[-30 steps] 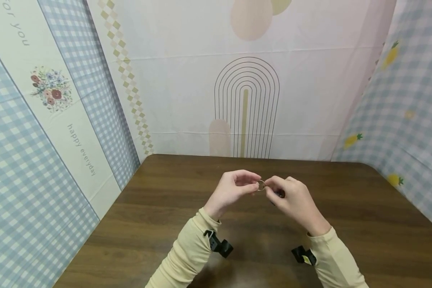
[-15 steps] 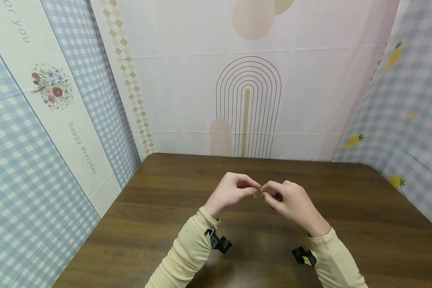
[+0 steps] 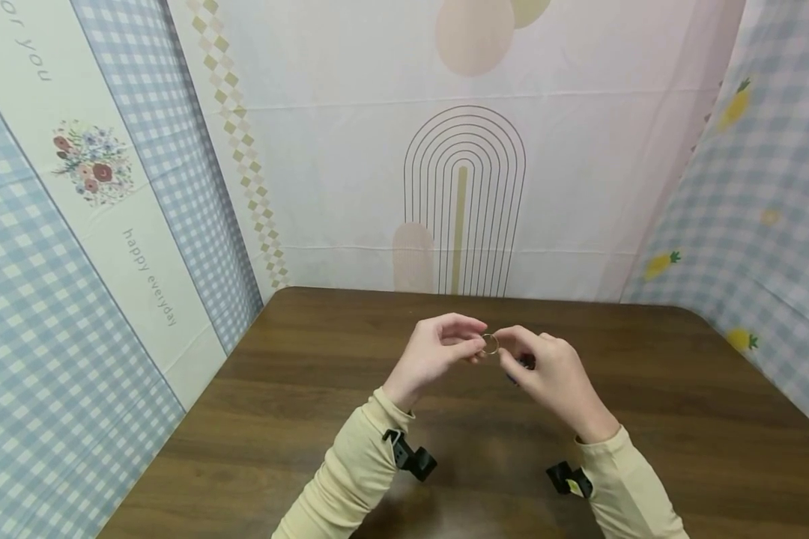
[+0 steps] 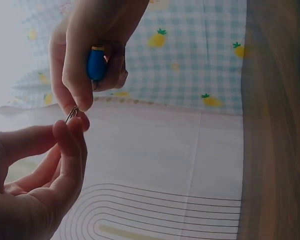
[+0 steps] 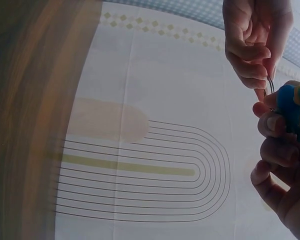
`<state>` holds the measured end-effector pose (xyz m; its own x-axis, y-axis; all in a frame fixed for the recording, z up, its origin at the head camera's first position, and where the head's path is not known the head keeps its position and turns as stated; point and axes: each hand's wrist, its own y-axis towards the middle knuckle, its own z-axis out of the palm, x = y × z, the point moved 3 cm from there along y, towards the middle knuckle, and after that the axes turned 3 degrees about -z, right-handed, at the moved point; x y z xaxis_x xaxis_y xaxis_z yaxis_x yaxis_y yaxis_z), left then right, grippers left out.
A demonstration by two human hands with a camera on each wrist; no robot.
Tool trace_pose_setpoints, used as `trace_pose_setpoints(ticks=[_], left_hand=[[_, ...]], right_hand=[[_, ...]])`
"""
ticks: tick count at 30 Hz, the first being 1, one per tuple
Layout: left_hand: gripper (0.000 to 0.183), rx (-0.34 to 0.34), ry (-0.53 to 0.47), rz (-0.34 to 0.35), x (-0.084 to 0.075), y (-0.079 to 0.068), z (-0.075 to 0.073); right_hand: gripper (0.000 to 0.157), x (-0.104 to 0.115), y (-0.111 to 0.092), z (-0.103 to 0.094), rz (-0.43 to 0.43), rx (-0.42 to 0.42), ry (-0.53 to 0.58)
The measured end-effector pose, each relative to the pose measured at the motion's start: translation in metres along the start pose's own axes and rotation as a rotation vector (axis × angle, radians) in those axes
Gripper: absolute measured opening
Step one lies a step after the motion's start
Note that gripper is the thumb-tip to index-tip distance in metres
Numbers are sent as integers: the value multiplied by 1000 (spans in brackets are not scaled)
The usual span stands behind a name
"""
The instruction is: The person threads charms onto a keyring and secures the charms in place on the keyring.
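Observation:
A thin metal split key ring (image 3: 497, 345) is held up over the table between both hands. My left hand (image 3: 426, 355) pinches its left side between thumb and fingertips. At its other side is my right hand (image 3: 554, 374), thumb and index finger at the ring's edge. A small blue figure charm (image 5: 286, 101) with yellow parts sits in the right hand's curled fingers. The left wrist view shows the blue charm (image 4: 96, 65) hanging within that hand, below a gold-coloured part. In this view the key ring (image 4: 72, 114) appears edge-on between both hands' fingertips. Fingers hide part of the charm.
A brown wood-grain table (image 3: 297, 442) lies under both hands. Behind it hangs a white printed cloth (image 3: 337, 187), with checked cloths at left and right. Each wrist wears a black camera mount; one camera mount (image 3: 414, 458) is on the left sleeve.
The hands and the key ring dipped slightly half a second ago and are now raised again. The right thumb and index finger look a little farther apart. Both forearms stay in place.

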<state>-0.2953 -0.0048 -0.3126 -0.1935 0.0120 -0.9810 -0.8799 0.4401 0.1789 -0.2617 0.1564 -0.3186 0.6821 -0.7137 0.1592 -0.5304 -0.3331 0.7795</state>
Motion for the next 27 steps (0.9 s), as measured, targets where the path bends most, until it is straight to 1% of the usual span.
trace_pose_setpoints(ticks=[3,6,9,11,12,14,16,18,21,24,27], left_hand=[[20,-24,21,8,7,5,-2],[16,-29,81,27,9,5,-3],[14,-13,138,43,8,4,-3],[14,4,183,40,1,0,-1],[14,12,200,42,1,0,-1],[14,21,215,50,1,0,0],[15,18,211,51,-4,-2,2],[17,6,175,53,-5,-2,2],[21,-28,124,43,-16,-8,3],[22,-66,103,47,-17,-8,2],[20,-88,112,49,-13,-5,0]], right_hand=[[21,1,0,0,-14,6,-2],[20,1,0,1,-12,19,-10],[19,2,-1,1,-11,38,-24],[20,2,-1,1,-16,49,-34],[20,3,-1,1,-20,50,-38],[20,2,-1,1,-23,44,-48],[18,1,-1,1,-15,36,-46],[17,0,0,1,-4,24,-34],[17,-1,2,1,12,18,-13],[21,-2,2,1,9,19,-4],[23,-1,1,2,5,27,-11]])
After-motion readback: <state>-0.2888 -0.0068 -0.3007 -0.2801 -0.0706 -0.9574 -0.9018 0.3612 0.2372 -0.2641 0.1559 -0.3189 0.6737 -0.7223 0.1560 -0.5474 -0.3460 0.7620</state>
